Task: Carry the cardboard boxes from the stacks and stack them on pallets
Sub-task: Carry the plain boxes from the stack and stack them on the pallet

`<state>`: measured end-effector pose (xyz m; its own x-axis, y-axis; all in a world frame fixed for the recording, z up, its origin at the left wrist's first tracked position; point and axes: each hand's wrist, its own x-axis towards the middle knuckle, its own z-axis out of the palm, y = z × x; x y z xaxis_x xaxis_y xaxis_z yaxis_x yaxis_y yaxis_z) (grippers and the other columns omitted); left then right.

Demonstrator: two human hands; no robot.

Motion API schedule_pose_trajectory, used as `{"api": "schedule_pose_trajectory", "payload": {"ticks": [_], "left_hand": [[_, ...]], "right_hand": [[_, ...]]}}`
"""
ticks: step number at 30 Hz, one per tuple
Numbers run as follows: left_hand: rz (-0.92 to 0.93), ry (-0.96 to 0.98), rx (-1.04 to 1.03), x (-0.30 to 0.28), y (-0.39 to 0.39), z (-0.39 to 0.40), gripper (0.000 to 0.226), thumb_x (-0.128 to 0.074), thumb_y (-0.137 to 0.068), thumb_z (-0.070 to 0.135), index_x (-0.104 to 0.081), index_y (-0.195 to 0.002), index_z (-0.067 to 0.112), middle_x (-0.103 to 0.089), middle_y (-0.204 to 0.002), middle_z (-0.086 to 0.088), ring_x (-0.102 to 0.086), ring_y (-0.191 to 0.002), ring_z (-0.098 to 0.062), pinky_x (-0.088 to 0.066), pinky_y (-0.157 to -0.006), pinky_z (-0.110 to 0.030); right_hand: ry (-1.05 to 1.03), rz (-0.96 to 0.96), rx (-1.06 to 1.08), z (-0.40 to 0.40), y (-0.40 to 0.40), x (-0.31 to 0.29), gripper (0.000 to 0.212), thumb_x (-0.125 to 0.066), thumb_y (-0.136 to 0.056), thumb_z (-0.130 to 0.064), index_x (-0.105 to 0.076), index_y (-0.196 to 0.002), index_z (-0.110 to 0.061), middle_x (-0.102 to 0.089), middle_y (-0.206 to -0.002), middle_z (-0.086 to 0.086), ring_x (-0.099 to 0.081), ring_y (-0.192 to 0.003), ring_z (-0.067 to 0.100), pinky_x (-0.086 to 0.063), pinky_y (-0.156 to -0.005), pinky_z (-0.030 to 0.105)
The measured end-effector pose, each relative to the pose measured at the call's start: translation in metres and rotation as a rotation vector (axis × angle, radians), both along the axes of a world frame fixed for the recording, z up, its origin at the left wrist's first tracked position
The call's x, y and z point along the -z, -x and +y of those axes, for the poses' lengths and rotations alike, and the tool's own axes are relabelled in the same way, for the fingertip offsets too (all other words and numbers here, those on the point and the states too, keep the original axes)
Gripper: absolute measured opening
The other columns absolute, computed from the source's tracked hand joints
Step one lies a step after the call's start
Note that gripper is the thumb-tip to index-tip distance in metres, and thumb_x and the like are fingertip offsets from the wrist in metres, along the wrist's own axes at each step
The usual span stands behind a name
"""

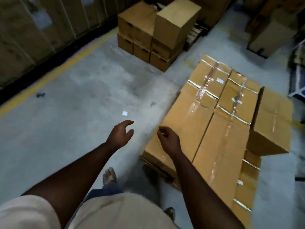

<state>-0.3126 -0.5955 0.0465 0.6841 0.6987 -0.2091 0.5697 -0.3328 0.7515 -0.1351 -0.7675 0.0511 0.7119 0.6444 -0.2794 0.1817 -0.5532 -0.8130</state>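
Head view, looking down: both hands are out front and carrying nothing. On the left hand [121,135] the fingers [127,123] hang loosely curled, relaxed, over bare floor, touching nothing. The right hand [168,140] has its fingers [160,129] loosely curled too, thumb near the forefinger, and it hovers over the near left corner of the low layer of taped brown cardboard boxes [208,113]; whether it touches the cardboard I cannot tell, the frame is blurred there.

That layer of long boxes lies flat and side by side, shiny clear tape crossing their tops, resting on a dark pallet [158,172] that only peeks out under the near left edge. One more brown cardboard box [272,123] sits on top at the right side of the layer, turned slightly askew.

Further off, well apart across the grey concrete floor [82,96], stands a stack of plain brown cardboard boxes [155,33], several tiers high, the top right box tilted. A small white scrap of paper [124,113] lies on the floor just beyond the left hand. A yellow painted line [54,71] runs along the floor at left, beside a dark wall of wrapped goods [33,27]. Below, a sandalled foot [109,176] and a pale shirt [115,212] show.
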Motion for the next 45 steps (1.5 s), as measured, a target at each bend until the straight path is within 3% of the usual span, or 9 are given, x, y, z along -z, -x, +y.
{"api": "schedule_pose_trajectory", "payload": {"ticks": [8, 13, 16, 20, 24, 29, 34, 38, 45], "left_hand": [[-0.057, 0.030, -0.092, -0.029, 0.026, 0.156, 0.034, -0.070, -0.095, 0.012, -0.067, -0.129, 0.012, -0.071, -0.125, -0.003, -0.065, -0.119, -0.019, -0.041, -0.097, -0.019], [-0.118, -0.093, -0.132, -0.048, -0.021, 0.273, 0.039, -0.071, -0.093, 0.011, -0.065, -0.131, 0.008, -0.070, -0.128, -0.007, -0.064, -0.121, -0.021, -0.043, -0.101, -0.024], [-0.133, -0.109, -0.114, -0.047, -0.061, 0.336, 0.036, -0.070, -0.093, 0.011, -0.066, -0.129, 0.009, -0.071, -0.124, -0.005, -0.065, -0.118, -0.021, -0.046, -0.100, -0.026], [-0.111, -0.086, -0.024, -0.039, -0.138, 0.420, 0.037, -0.071, -0.094, 0.016, -0.066, -0.131, 0.013, -0.071, -0.124, -0.001, -0.065, -0.116, -0.016, -0.048, -0.102, -0.029], [-0.123, -0.017, -0.050, -0.036, -0.228, 0.497, 0.034, -0.071, -0.094, 0.014, -0.067, -0.128, 0.011, -0.072, -0.122, -0.002, -0.065, -0.116, -0.015, -0.046, -0.100, -0.023], [-0.142, 0.037, -0.066, -0.040, -0.324, 0.581, 0.034, -0.070, -0.094, 0.013, -0.067, -0.128, 0.011, -0.072, -0.122, -0.004, -0.066, -0.116, -0.014, -0.047, -0.101, -0.024], [-0.131, 0.077, 0.012, -0.034, -0.428, 0.678, 0.037, -0.070, -0.096, 0.020, -0.065, -0.132, 0.014, -0.071, -0.124, -0.001, -0.064, -0.117, -0.013, -0.049, -0.102, -0.030], [-0.123, 0.127, 0.042, -0.011, -0.505, 0.758, 0.036, -0.069, -0.096, 0.019, -0.065, -0.132, 0.015, -0.073, -0.118, -0.002, -0.067, -0.113, -0.014, -0.055, -0.099, -0.035], [0.019, 0.197, 0.177, -0.027, -0.648, 0.863, 0.033, -0.066, -0.099, 0.018, -0.064, -0.132, 0.018, -0.068, -0.117, 0.004, -0.065, -0.107, -0.012, -0.053, -0.091, -0.028]], "right_hand": [[-0.090, 0.065, 0.043, 0.173, 0.024, -0.028, 0.021, -0.070, -0.097, -0.026, -0.075, -0.117, -0.024, -0.073, -0.109, -0.017, -0.070, -0.093, 0.001, -0.050, -0.077, 0.011], [-0.116, 0.055, 0.075, 0.255, -0.022, -0.033, 0.019, -0.070, -0.097, -0.026, -0.076, -0.115, -0.024, -0.075, -0.110, -0.014, -0.070, -0.097, 0.003, -0.050, -0.080, 0.017], [-0.126, 0.008, 0.115, 0.311, -0.064, -0.026, 0.020, -0.070, -0.096, -0.026, -0.077, -0.114, -0.021, -0.076, -0.109, -0.010, -0.070, -0.099, 0.006, -0.048, -0.080, 0.012], [-0.174, 0.055, 0.128, 0.407, -0.131, -0.011, 0.018, -0.070, -0.096, -0.029, -0.077, -0.111, -0.022, -0.077, -0.103, -0.005, -0.072, -0.098, 0.012, -0.056, -0.090, 0.030], [-0.169, 0.083, 0.136, 0.487, -0.212, -0.011, 0.020, -0.070, -0.096, -0.030, -0.076, -0.114, -0.023, -0.077, -0.105, -0.005, -0.072, -0.100, 0.012, -0.058, -0.095, 0.037], [-0.124, 0.034, 0.123, 0.570, -0.319, -0.031, 0.023, -0.068, -0.099, -0.032, -0.075, -0.120, -0.024, -0.075, -0.111, -0.007, -0.071, -0.102, 0.011, -0.059, -0.093, 0.037], [-0.106, 0.000, 0.156, 0.662, -0.417, -0.044, 0.022, -0.066, -0.101, -0.030, -0.074, -0.120, -0.023, -0.073, -0.111, -0.009, -0.068, -0.104, 0.009, -0.056, -0.086, 0.027], [-0.087, 0.037, 0.240, 0.734, -0.483, -0.029, 0.022, -0.068, -0.099, -0.032, -0.073, -0.120, -0.026, -0.073, -0.112, -0.008, -0.069, -0.105, 0.013, -0.059, -0.092, 0.035], [-0.028, -0.099, 0.357, 0.796, -0.586, -0.031, 0.019, -0.069, -0.098, -0.030, -0.073, -0.116, -0.027, -0.073, -0.106, -0.010, -0.069, -0.100, 0.010, -0.056, -0.085, 0.028]]}}
